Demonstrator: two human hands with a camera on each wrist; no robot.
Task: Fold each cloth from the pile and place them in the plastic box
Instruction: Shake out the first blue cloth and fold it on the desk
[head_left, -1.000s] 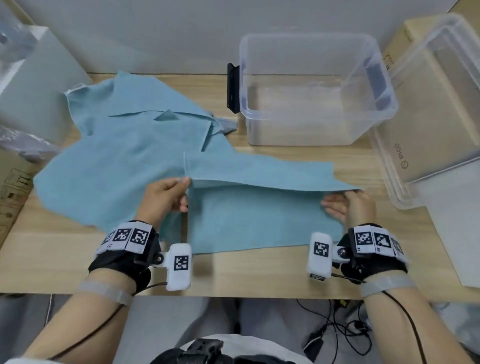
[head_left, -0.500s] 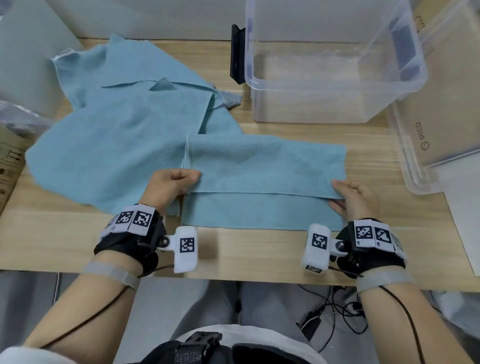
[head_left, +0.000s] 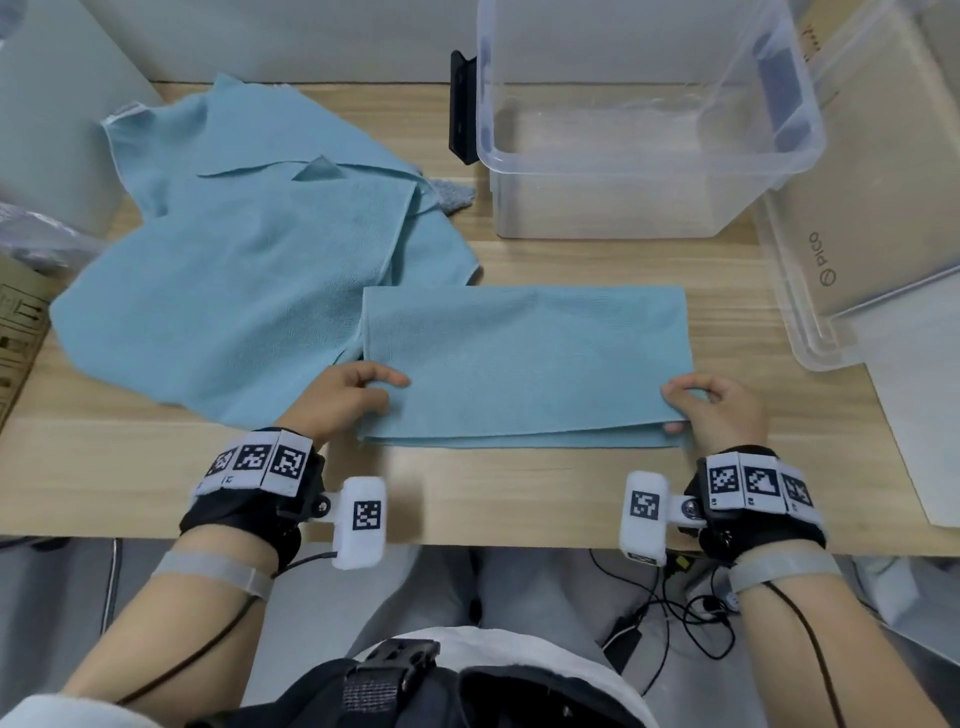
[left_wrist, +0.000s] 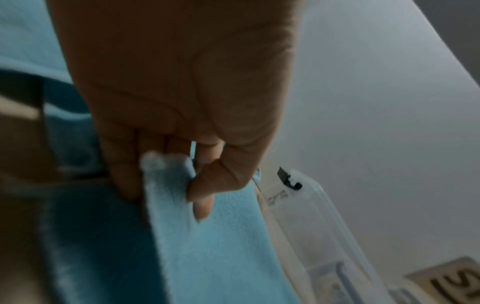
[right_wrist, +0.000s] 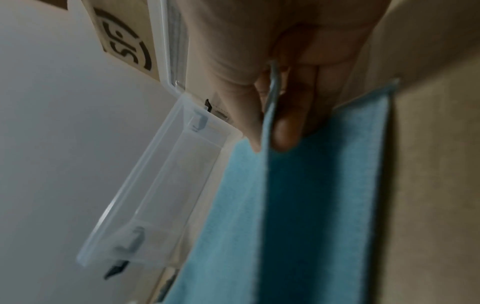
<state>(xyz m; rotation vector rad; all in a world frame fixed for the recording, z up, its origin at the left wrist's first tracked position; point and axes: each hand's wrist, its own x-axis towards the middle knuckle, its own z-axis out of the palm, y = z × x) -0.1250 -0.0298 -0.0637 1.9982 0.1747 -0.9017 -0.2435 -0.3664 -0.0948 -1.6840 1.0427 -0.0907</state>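
A light blue cloth (head_left: 524, 358) lies folded in half on the wooden table (head_left: 519, 499), a wide rectangle in front of me. My left hand (head_left: 353, 400) pinches the top layer at its near left corner (left_wrist: 168, 174). My right hand (head_left: 711, 405) pinches the top layer at the near right corner (right_wrist: 270, 115), thumb above and fingers under it. The top layer's near edge sits slightly above the bottom layer. A pile of blue cloths (head_left: 249, 270) spreads to the left. The clear plastic box (head_left: 644, 150) stands behind the cloth, nothing inside it.
A clear lid (head_left: 857, 218) leans at the right against a cardboard box. A grey panel (head_left: 52, 130) and another cardboard box (head_left: 15, 332) stand at the left. A black clip (head_left: 462, 109) sticks out from the plastic box's left side. Cables hang below the table's near edge.
Both hands have drawn the cloth's far edge toward me over the near half, so the cloth now lies folded in half. The head view has tilted closer to the table.
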